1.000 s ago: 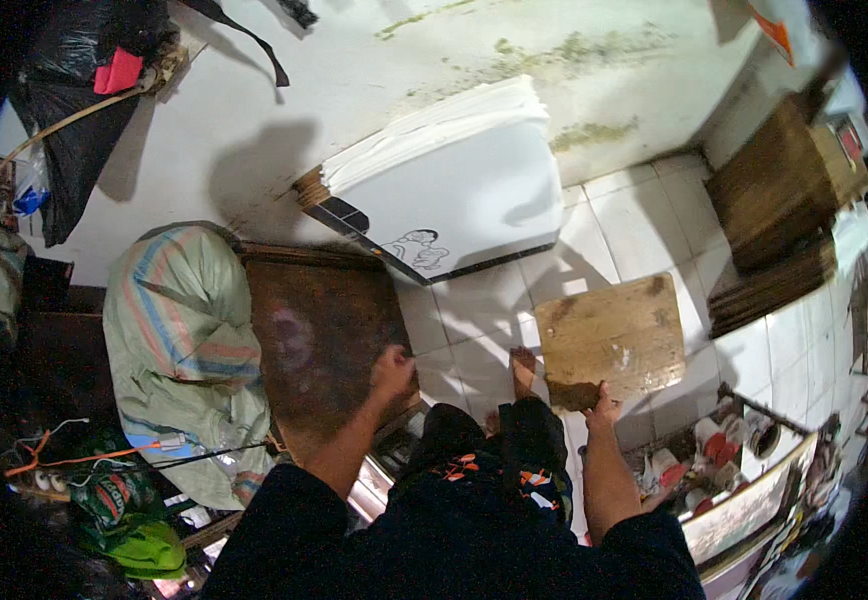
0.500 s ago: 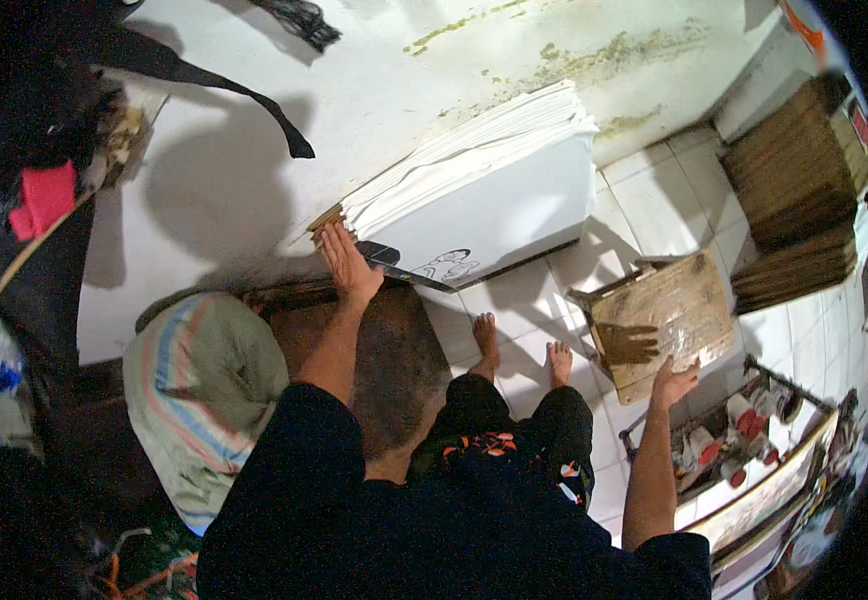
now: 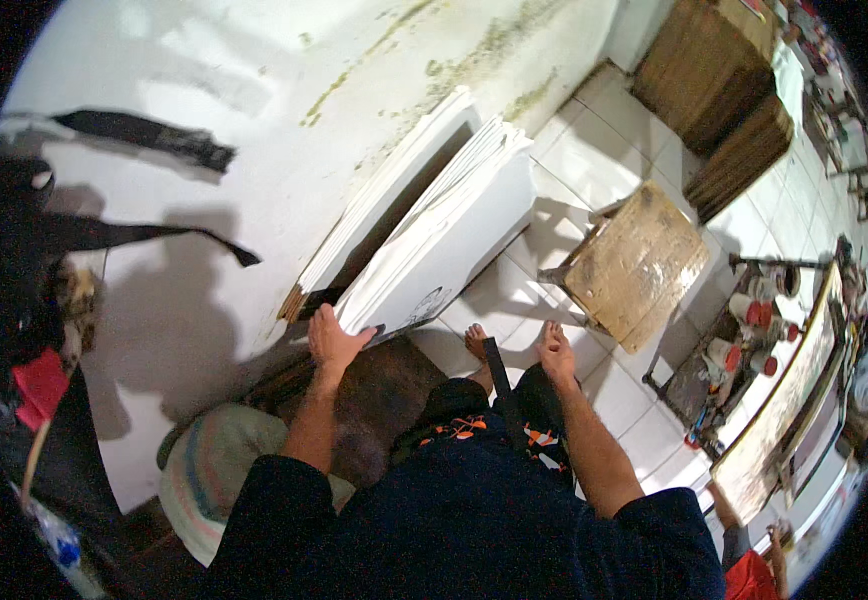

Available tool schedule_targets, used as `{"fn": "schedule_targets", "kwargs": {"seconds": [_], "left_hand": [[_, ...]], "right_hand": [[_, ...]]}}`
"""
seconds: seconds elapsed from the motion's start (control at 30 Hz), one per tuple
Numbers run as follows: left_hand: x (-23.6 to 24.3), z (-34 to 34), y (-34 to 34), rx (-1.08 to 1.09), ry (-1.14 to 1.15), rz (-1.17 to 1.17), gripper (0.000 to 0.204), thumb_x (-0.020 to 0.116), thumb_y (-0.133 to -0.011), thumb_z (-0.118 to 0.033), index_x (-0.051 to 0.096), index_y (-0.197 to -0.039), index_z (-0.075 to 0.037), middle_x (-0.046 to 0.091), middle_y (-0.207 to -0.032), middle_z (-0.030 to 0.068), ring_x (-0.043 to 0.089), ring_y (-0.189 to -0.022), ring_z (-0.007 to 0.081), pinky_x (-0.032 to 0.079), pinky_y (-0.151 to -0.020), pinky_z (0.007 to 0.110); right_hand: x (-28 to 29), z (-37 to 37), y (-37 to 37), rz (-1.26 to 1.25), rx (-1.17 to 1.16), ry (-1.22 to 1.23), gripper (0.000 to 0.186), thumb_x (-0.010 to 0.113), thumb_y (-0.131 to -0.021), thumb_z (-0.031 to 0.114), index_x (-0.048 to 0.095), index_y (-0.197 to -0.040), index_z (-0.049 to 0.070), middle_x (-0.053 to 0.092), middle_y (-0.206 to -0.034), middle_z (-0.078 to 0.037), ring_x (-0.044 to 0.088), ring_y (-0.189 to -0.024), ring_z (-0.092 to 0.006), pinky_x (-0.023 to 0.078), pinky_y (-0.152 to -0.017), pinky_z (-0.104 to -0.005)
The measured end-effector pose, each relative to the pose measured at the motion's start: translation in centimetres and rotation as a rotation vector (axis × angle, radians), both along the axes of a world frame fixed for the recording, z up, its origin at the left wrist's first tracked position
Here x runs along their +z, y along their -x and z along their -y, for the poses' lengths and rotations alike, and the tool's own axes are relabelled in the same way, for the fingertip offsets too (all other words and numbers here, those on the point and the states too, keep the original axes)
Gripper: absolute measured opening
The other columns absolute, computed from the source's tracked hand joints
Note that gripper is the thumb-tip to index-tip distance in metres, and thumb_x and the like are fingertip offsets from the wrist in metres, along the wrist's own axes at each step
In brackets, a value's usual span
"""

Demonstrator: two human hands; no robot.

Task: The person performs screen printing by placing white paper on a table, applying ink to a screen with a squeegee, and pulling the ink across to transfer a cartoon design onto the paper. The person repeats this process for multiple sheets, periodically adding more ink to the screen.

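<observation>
Several thin white panels point(image 3: 454, 225) stand on edge, leaning in a stack, with a line drawing on the front one. Against the wall are more white panels point(image 3: 374, 190), with a dark gap between the two groups. My left hand point(image 3: 334, 342) grips the near end of the front group, its fingers at the gap and its thumb over the front face. My right hand point(image 3: 556, 358) is above my right knee, apart from the panels, with its fingers curled and nothing visible in them. Beside it a black strap-like strip point(image 3: 500, 375) crosses my leg.
A worn wooden stool point(image 3: 639, 265) stands to the right, before stacked brown boards point(image 3: 709, 75). A rack with red and white containers point(image 3: 744, 320) is farther right. A striped sack point(image 3: 219, 470) lies at my left. At the lower right shows another person's red sleeve point(image 3: 751, 578).
The front panels have tipped away from the wall group, opening a gap. My right hand has moved left from over the stool and its fingers have curled. The view has turned.
</observation>
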State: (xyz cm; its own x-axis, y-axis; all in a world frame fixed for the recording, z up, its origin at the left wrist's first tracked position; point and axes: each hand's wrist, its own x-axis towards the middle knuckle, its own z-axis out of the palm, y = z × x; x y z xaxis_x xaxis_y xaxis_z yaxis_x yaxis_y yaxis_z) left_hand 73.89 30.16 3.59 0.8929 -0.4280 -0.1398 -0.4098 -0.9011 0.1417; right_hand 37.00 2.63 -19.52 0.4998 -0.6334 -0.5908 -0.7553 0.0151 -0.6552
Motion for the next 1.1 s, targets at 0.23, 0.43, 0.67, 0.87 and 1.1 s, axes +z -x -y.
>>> {"fn": "schedule_targets", "kwargs": {"seconds": [0.23,0.43,0.67,0.87,1.1], "left_hand": [[1.0,0.7,1.4,-0.105,0.023,-0.313,0.074,0.090,-0.071,-0.036,0.061,-0.126,0.004,0.072,-0.104,0.0314,0.070,-0.099,0.0497,0.056,-0.086,0.056],[6.2,11.3,5.4,-0.110,0.018,-0.340,0.066,0.090,-0.071,-0.029,0.063,-0.120,0.005,0.073,-0.102,0.0306,0.071,-0.099,0.0486,0.056,-0.085,0.053],[8.9,23.2,10.0,-0.097,0.121,-0.445,0.067,0.087,-0.075,-0.029,0.059,-0.124,0.006,0.073,-0.102,0.0305,0.072,-0.098,0.0464,0.056,-0.086,0.051],[5.5,24.0,17.1,0.045,0.115,-0.478,0.069,0.089,-0.078,-0.026,0.057,-0.132,0.005,0.075,-0.112,0.0234,0.074,-0.104,0.0315,0.058,-0.090,0.041],[2.6,27.4,13.0,0.010,0.181,-0.913,0.078,0.071,-0.097,-0.032,0.030,-0.153,0.002,0.052,-0.147,0.0243,0.052,-0.136,0.0310,0.041,-0.114,0.044]], "right_hand": [[0.6,-3.4,-0.7,0.024,-0.080,-0.386,0.047,0.079,-0.088,0.032,0.069,-0.123,0.002,0.073,-0.097,-0.011,0.071,-0.086,-0.0187,0.057,-0.075,-0.0339],[1.8,-3.9,-3.3,-0.077,0.161,-0.426,0.063,0.069,-0.093,0.055,0.071,-0.127,0.002,0.074,-0.116,-0.018,0.069,-0.104,-0.0255,0.053,-0.093,-0.0364],[-0.5,-10.3,-10.0,-0.103,-0.272,-0.967,0.098,0.040,-0.093,0.084,0.065,-0.134,-0.001,0.066,-0.133,-0.025,0.061,-0.125,-0.0396,0.044,-0.111,-0.0464],[-1.9,-13.1,-11.7,0.103,-1.332,-1.631,0.089,0.042,-0.093,0.083,0.065,-0.131,0.006,0.071,-0.122,-0.017,0.069,-0.104,-0.0379,0.054,-0.095,-0.0550],[-2.5,-9.6,-6.7,0.091,-1.407,-1.613,0.065,0.052,-0.100,0.065,0.067,-0.117,0.004,0.075,-0.098,-0.015,0.073,-0.082,-0.0331,0.060,-0.080,-0.0532]]}}
